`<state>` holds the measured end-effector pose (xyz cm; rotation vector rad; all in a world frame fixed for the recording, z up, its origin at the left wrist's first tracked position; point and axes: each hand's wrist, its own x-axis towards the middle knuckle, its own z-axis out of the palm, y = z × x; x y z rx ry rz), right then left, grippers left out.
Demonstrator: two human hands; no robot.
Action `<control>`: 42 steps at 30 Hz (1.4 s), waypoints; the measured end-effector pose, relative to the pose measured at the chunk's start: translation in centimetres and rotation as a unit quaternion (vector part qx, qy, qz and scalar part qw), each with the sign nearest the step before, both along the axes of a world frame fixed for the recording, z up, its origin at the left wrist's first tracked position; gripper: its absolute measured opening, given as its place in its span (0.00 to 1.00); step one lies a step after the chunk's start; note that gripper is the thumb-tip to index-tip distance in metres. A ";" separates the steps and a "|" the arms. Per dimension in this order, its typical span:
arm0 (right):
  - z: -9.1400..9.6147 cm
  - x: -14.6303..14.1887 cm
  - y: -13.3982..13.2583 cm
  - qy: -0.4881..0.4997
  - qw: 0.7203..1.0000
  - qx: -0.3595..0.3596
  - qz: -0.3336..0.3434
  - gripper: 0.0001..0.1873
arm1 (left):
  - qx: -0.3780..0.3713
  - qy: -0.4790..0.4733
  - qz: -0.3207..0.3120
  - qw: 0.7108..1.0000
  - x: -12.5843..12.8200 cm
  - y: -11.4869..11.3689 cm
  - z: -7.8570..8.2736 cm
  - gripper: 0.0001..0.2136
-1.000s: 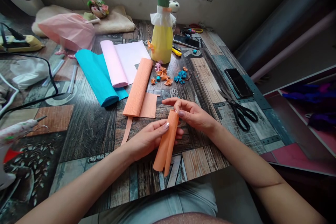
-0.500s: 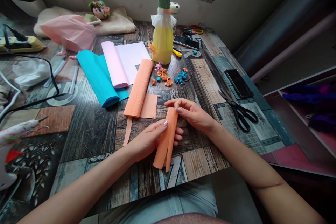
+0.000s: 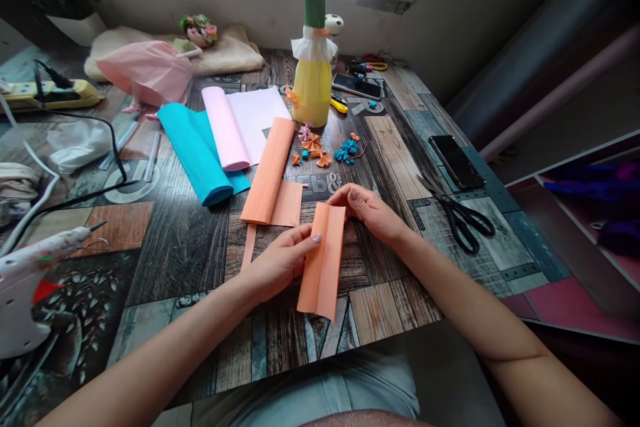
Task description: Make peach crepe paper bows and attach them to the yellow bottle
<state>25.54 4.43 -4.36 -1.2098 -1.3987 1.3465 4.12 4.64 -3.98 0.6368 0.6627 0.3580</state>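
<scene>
A folded strip of orange crepe paper (image 3: 324,260) lies nearly flat on the wood-pattern table (image 3: 180,247), close to the front edge. My left hand (image 3: 280,260) pinches its left edge with thumb on top. My right hand (image 3: 367,210) grips its far top corner, fingers curled. Just behind lies the orange crepe roll (image 3: 270,170) with a cut flap and a thin orange strip (image 3: 249,247) trailing toward me.
A teal roll (image 3: 197,153) and a pink roll (image 3: 227,127) lie left of the orange one. Behind them stand a yellow-wrapped bottle (image 3: 313,90) and small paper flowers (image 3: 330,150). Scissors (image 3: 457,213) and a phone (image 3: 455,160) sit right; a glue gun (image 3: 35,267) rests at far left.
The orange strip, held curled and partly upright before, has been spread wider and laid flatter on the table. Both hands kept hold and shifted slightly; the view tilted a little.
</scene>
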 end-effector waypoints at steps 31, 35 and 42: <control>0.6 -6.0 -1.8 -0.225 0.935 0.240 0.130 0.17 | 0.084 0.049 0.093 0.991 -4.5 -3.6 0.0 0.17; 1.1 -6.6 -1.5 -0.190 0.968 0.132 0.093 0.17 | 0.204 0.124 0.058 0.969 -4.6 -4.0 0.5 0.15; 0.2 -5.9 0.0 -0.206 0.967 0.119 0.091 0.17 | 0.429 0.243 0.153 0.856 -7.9 -5.4 0.6 0.15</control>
